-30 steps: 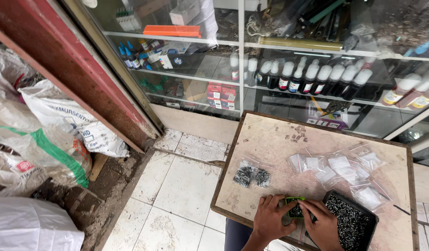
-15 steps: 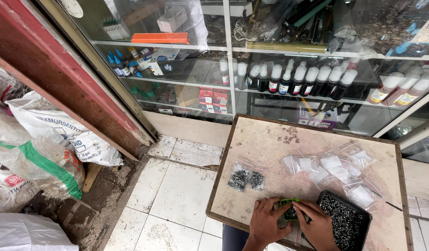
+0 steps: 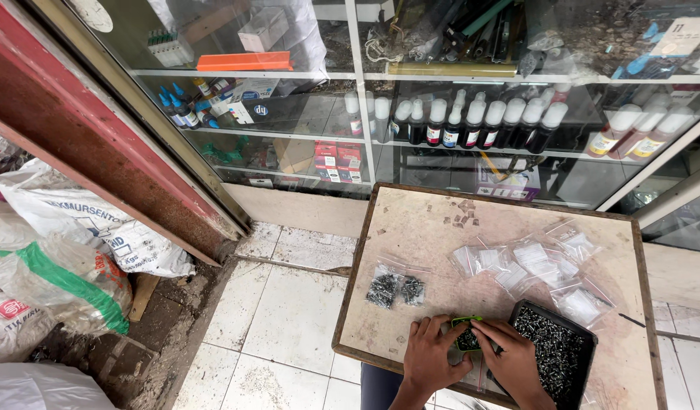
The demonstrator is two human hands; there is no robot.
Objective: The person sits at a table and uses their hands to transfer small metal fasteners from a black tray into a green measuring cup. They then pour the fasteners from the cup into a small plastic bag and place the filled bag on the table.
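Observation:
My left hand (image 3: 428, 354) and my right hand (image 3: 511, 357) meet at the near edge of a small worn wooden table (image 3: 433, 235). Together they hold a small dark object with a green edge (image 3: 465, 335) between their fingertips. Just right of my right hand sits a black tray (image 3: 581, 339) full of small dark screws. Two small clear bags filled with dark screws (image 3: 395, 288) lie left of my hands. A loose pile of empty clear plastic bags (image 3: 534, 262) lies beyond my hands.
A glass display cabinet (image 3: 411, 99) with rows of bottles and boxes stands behind the table. White floor tiles (image 3: 289, 319) lie left of the table. Filled white sacks (image 3: 77, 243) and a red wall (image 3: 99, 144) are at far left.
The view has shifted slightly, so the table and hands sit further right and lower. Both hands stay together on the small green-edged object.

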